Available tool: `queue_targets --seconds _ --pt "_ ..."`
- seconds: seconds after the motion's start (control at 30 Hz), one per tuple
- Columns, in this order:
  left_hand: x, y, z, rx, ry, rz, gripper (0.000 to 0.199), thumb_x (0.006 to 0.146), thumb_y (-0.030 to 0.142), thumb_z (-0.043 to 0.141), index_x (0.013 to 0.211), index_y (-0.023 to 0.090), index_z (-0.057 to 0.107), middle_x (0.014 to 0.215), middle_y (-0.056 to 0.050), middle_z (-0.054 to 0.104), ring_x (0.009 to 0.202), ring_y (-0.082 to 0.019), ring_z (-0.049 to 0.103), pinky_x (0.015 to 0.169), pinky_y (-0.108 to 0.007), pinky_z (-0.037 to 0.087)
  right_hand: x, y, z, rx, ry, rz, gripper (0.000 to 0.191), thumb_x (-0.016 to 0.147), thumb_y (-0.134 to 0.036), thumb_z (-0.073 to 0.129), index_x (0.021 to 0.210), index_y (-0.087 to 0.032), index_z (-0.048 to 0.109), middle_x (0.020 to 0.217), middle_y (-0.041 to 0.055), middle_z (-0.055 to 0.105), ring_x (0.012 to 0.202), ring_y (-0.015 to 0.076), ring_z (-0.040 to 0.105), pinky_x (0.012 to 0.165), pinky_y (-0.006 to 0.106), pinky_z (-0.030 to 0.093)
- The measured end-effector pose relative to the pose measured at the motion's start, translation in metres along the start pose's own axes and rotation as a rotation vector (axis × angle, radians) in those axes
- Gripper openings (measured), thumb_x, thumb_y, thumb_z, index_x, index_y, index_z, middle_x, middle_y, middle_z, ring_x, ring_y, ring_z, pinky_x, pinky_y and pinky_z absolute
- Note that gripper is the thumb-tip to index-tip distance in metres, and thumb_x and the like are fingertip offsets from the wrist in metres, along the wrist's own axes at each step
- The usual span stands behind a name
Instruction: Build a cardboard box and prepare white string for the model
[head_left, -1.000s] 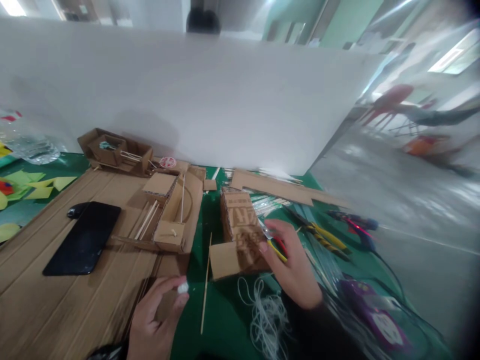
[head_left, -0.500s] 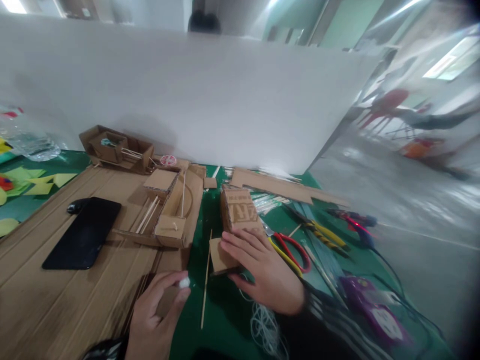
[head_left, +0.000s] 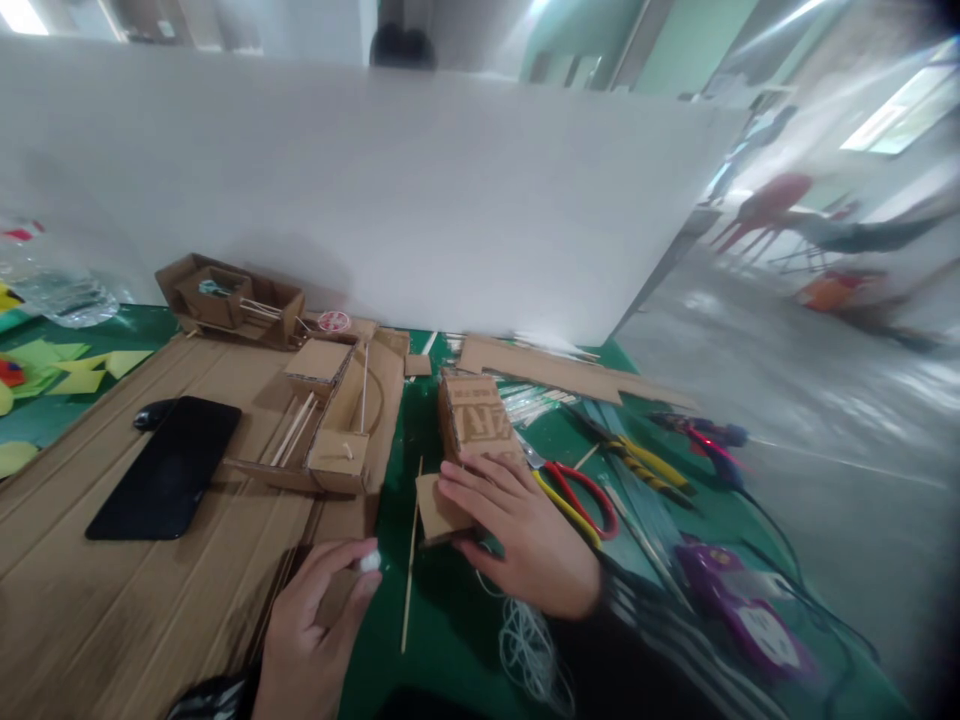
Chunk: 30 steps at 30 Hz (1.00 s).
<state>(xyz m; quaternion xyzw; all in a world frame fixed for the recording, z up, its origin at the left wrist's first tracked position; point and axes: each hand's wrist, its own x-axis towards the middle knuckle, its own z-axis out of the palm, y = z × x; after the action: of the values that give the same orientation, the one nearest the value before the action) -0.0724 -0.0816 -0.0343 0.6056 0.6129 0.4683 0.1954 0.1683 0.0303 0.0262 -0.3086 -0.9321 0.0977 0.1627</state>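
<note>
My left hand (head_left: pixel 319 610) is closed in a pinch at the lower middle, with a small white piece (head_left: pixel 370 560) between thumb and fingertips. What exactly that piece is I cannot make out. My right hand (head_left: pixel 521 530) lies over the near end of a printed cardboard box (head_left: pixel 480 410). Its fingers rest across the top and the thumb is at the near side, gripping the box. A square cardboard end piece (head_left: pixel 442 507) shows beside those fingers. A thin wooden stick (head_left: pixel 411 570) lies between the hands, and tangled white string (head_left: pixel 529 650) lies below my right wrist.
Scissors (head_left: pixel 585 495), pliers (head_left: pixel 645 465) and a purple device (head_left: pixel 742 610) with cables lie on the right. Cardboard constructions (head_left: pixel 337 420) and a black phone (head_left: pixel 165 465) occupy a cardboard sheet (head_left: pixel 67 580) on the left. A white partition (head_left: pixel 375 200) stands behind the green table.
The square end piece under my right hand has tilted very slightly. Both hands keep their holds, and the view has shifted a little.
</note>
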Motion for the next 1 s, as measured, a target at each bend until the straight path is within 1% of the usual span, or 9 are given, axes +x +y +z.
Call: queue_targets --seconds 0.13,0.23,0.3,0.37,0.47,0.53,0.77,1.0 --pt "-0.001 0.000 0.000 -0.007 0.011 -0.013 0.018 0.088 0.032 0.064 0.103 0.024 0.072 0.095 -0.004 0.074 0.083 -0.018 0.074 0.072 -0.022 0.061 -0.001 0.000 0.001 -0.003 0.005 -0.007 0.049 0.090 -0.024 0.059 0.138 -0.021 0.053 0.149 0.0033 0.051 0.141 0.0261 0.039 0.117 0.052 0.030" --pt "-0.001 0.001 0.000 -0.012 0.027 -0.010 0.017 0.088 0.032 0.065 0.102 0.024 0.072 0.094 -0.004 0.075 0.084 -0.018 0.074 0.073 -0.023 0.061 -0.001 0.000 0.001 -0.008 0.021 -0.011 0.050 0.088 -0.023 0.062 0.138 -0.020 0.054 0.149 0.0078 0.049 0.141 0.0283 0.039 0.116 0.054 0.031" --pt "-0.001 0.002 0.000 -0.015 0.028 -0.014 0.017 0.087 0.032 0.066 0.101 0.024 0.073 0.094 -0.004 0.075 0.084 -0.019 0.074 0.074 -0.024 0.062 -0.001 -0.001 0.001 -0.007 0.040 0.015 0.051 0.086 -0.023 0.065 0.136 -0.019 0.056 0.149 0.0120 0.048 0.140 0.0310 0.040 0.113 0.054 0.035" --pt "-0.001 0.002 0.000 -0.015 0.028 -0.025 0.017 0.088 0.033 0.065 0.101 0.024 0.073 0.094 -0.004 0.075 0.084 -0.019 0.074 0.074 -0.024 0.062 0.000 -0.002 0.000 0.008 0.049 0.045 0.049 0.084 -0.023 0.067 0.133 -0.018 0.058 0.144 0.0146 0.051 0.135 0.0323 0.043 0.110 0.053 0.040" --pt "0.000 0.003 0.000 -0.012 0.029 -0.017 0.017 0.088 0.032 0.065 0.102 0.025 0.072 0.094 -0.003 0.075 0.083 -0.018 0.074 0.074 -0.022 0.061 0.001 -0.004 -0.002 0.031 0.035 0.044 0.048 0.085 -0.022 0.067 0.131 -0.016 0.058 0.133 0.0138 0.058 0.128 0.0310 0.049 0.110 0.053 0.041" --pt "0.000 0.003 0.000 -0.008 0.026 -0.004 0.017 0.088 0.031 0.065 0.102 0.025 0.072 0.093 -0.003 0.075 0.084 -0.018 0.074 0.074 -0.022 0.061 0.002 -0.004 -0.002 0.032 0.038 0.033 0.049 0.085 -0.022 0.067 0.132 -0.015 0.057 0.130 0.0135 0.060 0.128 0.0309 0.049 0.111 0.053 0.040" --pt "0.000 0.002 0.000 -0.013 0.023 -0.005 0.017 0.088 0.031 0.065 0.102 0.025 0.071 0.094 -0.003 0.074 0.084 -0.018 0.074 0.075 -0.023 0.061 -0.002 -0.003 -0.006 0.015 0.032 0.058 0.055 0.084 -0.027 0.069 0.136 -0.016 0.053 0.138 0.0145 0.055 0.130 0.0311 0.047 0.112 0.055 0.040" --pt "-0.001 0.003 -0.002 0.007 0.016 -0.023 0.018 0.088 0.033 0.064 0.101 0.023 0.073 0.094 -0.005 0.075 0.084 -0.020 0.074 0.075 -0.026 0.062 -0.006 0.002 -0.012 0.004 0.044 0.100 0.059 0.085 -0.031 0.068 0.139 -0.020 0.048 0.143 0.0122 0.051 0.135 0.0304 0.042 0.114 0.054 0.037"
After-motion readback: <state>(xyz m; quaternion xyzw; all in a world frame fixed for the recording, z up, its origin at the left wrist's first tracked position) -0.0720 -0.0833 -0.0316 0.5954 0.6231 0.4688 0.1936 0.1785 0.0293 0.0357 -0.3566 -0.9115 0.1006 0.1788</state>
